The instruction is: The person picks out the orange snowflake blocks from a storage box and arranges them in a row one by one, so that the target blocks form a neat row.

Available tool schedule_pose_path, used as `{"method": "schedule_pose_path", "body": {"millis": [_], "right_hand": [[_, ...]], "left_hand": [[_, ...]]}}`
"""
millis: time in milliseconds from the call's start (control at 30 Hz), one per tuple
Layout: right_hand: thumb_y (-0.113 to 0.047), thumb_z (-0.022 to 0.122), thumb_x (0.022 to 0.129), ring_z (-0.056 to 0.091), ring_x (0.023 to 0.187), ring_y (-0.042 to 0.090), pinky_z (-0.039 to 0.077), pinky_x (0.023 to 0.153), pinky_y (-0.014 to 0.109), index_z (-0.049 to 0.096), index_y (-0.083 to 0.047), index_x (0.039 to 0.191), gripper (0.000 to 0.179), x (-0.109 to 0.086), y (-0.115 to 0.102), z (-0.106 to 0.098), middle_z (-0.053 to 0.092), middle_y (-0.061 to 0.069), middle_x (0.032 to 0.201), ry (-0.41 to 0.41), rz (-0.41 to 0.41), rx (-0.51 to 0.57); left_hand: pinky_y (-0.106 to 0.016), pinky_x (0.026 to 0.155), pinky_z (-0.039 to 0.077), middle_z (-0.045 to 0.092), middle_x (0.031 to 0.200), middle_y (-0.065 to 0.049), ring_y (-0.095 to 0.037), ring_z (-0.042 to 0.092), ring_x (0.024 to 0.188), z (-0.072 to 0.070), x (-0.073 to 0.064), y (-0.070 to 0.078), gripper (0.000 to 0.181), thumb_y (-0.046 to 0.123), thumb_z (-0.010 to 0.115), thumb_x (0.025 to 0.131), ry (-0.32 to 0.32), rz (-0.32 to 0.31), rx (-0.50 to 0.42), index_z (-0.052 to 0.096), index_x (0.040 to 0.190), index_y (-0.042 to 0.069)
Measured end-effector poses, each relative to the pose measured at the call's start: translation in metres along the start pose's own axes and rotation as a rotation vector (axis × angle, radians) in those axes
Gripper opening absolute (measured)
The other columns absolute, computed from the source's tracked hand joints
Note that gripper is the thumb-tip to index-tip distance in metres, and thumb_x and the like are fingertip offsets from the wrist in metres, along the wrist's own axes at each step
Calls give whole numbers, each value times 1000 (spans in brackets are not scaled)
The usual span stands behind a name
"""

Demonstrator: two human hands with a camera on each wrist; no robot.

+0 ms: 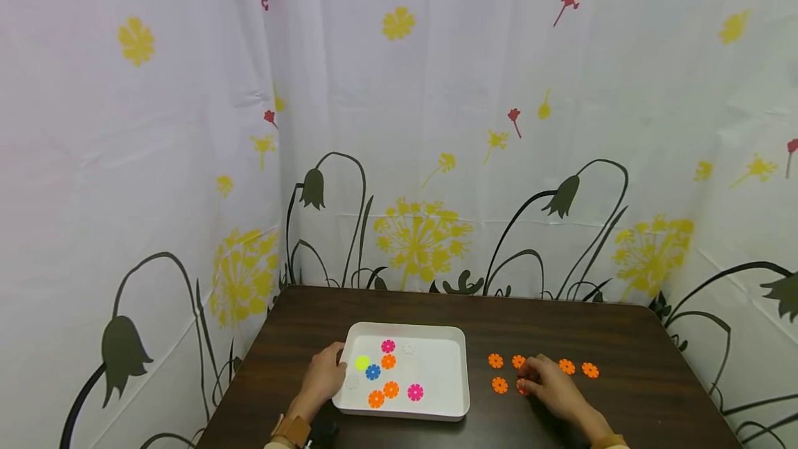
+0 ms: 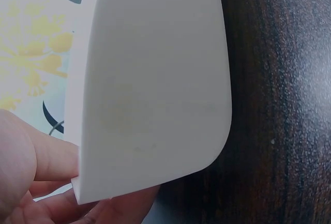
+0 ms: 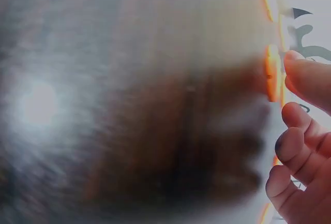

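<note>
My left hand [image 1: 325,374] grips the left side of a white tray [image 1: 436,359], thumb at the rim and fingers lower down in the left wrist view, where the tray wall [image 2: 155,89] fills the middle. Inside the tray lie flower-shaped discs: orange [image 1: 391,389], pink [image 1: 415,392], blue [image 1: 373,372], yellow-green [image 1: 363,363] and whitish ones. Right of the tray, my right hand [image 1: 551,385] hovers over orange flower discs on the table, its fingers loosely bent. Its fingertips [image 3: 292,113] are close to an orange disc [image 1: 521,386], partly hidden by the hand.
The dark wooden table [image 1: 399,307] carries the tray and two rows of orange discs, among them a far-right one [image 1: 590,370] and a near-left one [image 1: 499,385]. A white curtain [image 1: 399,123] with printed flowers hangs behind the table's back edge.
</note>
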State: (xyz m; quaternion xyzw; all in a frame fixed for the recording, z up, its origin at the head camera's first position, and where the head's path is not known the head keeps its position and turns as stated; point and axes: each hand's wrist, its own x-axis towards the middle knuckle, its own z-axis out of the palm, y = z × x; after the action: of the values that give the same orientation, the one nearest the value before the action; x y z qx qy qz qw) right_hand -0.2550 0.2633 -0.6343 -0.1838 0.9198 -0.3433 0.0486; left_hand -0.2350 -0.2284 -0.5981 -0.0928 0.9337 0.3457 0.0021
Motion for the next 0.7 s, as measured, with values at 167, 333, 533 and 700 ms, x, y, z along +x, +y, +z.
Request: {"method": "schedule_pose_path", "body": {"millis": [167, 333, 533, 700], "right_hand": [[-19, 74, 99, 54, 77, 4, 49, 65, 26, 70, -16, 100, 4, 5, -6, -7, 59, -1, 93, 36, -19, -7], [-19, 73, 100, 52, 75, 4, 47, 64, 26, 73, -14, 106, 7, 16, -20, -11, 61, -4, 93, 88, -37, -27], [-19, 75, 99, 51, 74, 3, 45, 63, 26, 72, -16, 104, 7, 24, -34, -8, 60, -7, 90, 96, -87, -65], [-20, 77, 98, 52, 76, 3, 46, 65, 26, 72, -18, 103, 7, 34, -47, -5, 60, -10, 91, 91, -94, -95]], "left_hand": [[-57, 87, 56, 71, 124, -25, -29, 66, 93, 0, 0, 1, 42, 1, 68, 98, 0, -2, 1, 61, 139, -6], [-56, 87, 57, 71, 123, -25, -28, 65, 91, 0, 0, 1, 42, 1, 68, 98, 1, -3, -4, 61, 139, -6], [-56, 88, 57, 71, 123, -25, -28, 65, 91, 2, -1, -1, 42, 1, 68, 98, -5, -18, -14, 61, 139, -6], [-57, 88, 57, 71, 124, -25, -28, 65, 92, 2, -1, -1, 41, 2, 67, 99, 2, -10, -15, 61, 139, -5]]}}
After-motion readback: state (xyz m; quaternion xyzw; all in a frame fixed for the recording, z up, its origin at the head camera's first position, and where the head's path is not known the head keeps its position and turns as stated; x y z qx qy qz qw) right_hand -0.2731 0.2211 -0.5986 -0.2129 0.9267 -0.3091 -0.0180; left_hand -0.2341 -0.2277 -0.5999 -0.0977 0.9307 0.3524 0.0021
